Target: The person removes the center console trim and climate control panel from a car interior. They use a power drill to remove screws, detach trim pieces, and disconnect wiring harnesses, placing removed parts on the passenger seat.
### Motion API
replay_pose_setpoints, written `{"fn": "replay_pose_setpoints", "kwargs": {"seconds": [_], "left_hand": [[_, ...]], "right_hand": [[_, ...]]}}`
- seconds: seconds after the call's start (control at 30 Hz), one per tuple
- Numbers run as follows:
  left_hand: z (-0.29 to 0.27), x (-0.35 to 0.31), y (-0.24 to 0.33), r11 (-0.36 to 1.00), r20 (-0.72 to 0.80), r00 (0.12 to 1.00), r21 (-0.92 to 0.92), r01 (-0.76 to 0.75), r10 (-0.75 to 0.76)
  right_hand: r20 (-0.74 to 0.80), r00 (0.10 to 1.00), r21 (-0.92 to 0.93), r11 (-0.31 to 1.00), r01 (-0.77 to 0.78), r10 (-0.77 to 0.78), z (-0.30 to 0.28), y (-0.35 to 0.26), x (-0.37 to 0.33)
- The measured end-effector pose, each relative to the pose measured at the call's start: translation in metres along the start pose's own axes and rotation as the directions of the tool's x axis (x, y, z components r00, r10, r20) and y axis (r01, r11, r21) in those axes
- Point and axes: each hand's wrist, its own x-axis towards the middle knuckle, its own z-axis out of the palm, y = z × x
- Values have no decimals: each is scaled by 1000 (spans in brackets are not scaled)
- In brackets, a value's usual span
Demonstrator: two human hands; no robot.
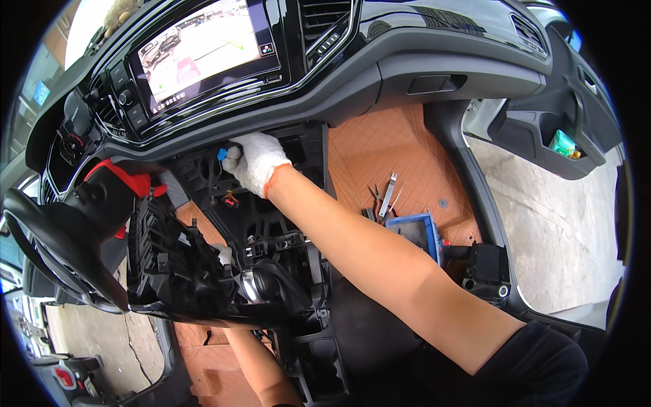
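My right hand [256, 161], in a white knitted glove with an orange cuff, reaches into the opened centre console under the dashboard. Its fingers pinch a small blue plug connector [222, 154]. A black plastic console trim panel [173, 254] stands tilted up beside the steering wheel, its ribbed back showing. My left hand [224, 255] is mostly hidden behind this panel; a bit of white glove shows at its edge, seemingly gripping it. Below the panel, my left forearm comes up. A red connector [230, 201] hangs in the open console. The gear lever [252, 285] is close to my left hand.
The steering wheel [44, 247] is at left, beneath a lit dashboard screen [200, 51]. On the brown right floor mat [420, 156] lie pliers [377, 198], a silver flat tool [388, 194] and a blue tray [434, 230]. The right door [542, 129] is open.
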Motion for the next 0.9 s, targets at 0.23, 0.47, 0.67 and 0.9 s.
{"fn": "replay_pose_setpoints", "kwargs": {"seconds": [0.23,0.47,0.67,0.9], "left_hand": [[-1,2,-5,1000,-1,1000,-13,9,-9],[5,5,-5,999,12,1000,-31,8,-7],[10,5,-6,999,19,1000,-43,17,-17],[3,-4,-9,999,-6,1000,-40,22,-22]], "right_hand": [[96,995,-8,1000,26,-25,-4,-1,-13],[65,997,54,998,-38,34,-10,-6,-1],[109,993,-67,996,50,-43,-8,-9,-12],[154,969,-556,793,248,-195,-19,-10,-73]]}}
